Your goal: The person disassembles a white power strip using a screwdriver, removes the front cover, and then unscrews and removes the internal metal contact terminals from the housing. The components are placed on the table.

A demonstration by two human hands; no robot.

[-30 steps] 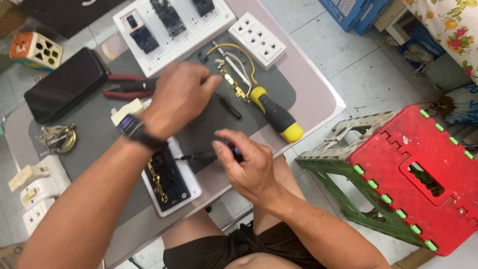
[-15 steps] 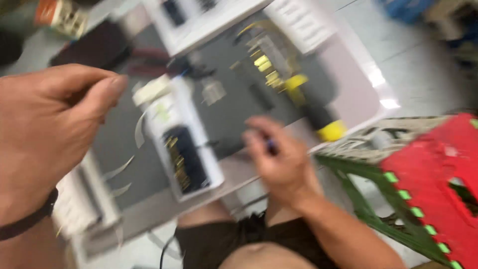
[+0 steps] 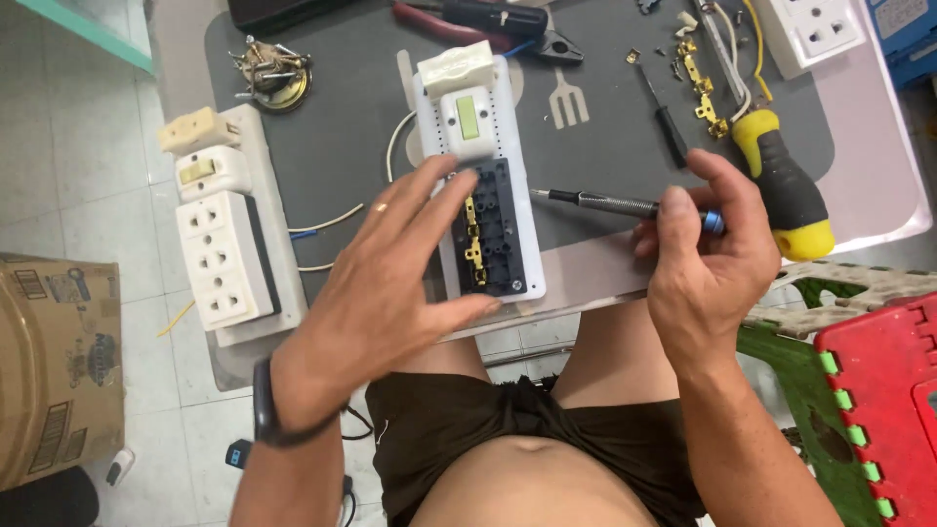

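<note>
1. Left hand (image 3: pixel 390 283) lies spread, fingers wide, holding nothing; its fingertips (image 3: pixel 444 176) rest on the left edge of the open socket (image 3: pixel 488 229)
2. Right hand (image 3: pixel 708 259) is closed around a slim screwdriver (image 3: pixel 610 204), pinched between thumb and fingers, with the tip pointing left and stopping just beside the socket's right edge
3. That socket, black inside with brass contacts, sits in a white board (image 3: pixel 517 137) lying lengthwise near the table's (image 3: pixel 878 210) front edge, between the two hands
4. On the same board, farther up, sits a white switch (image 3: pixel 467 119) with a pale green rocker
5. Well to the left lies a second board (image 3: pixel 264 210) carrying a white outlet (image 3: pixel 223 256)
6. Just right of the right hand lies a big screwdriver (image 3: pixel 786 185) with a yellow and black handle
7. Loose brass strips (image 3: pixel 705 83) lie on the grey mat (image 3: pixel 605 127) beyond it
8. At the far edge are red-handled pliers (image 3: pixel 488 21) and a tangle of metal parts (image 3: pixel 271 70)
</note>
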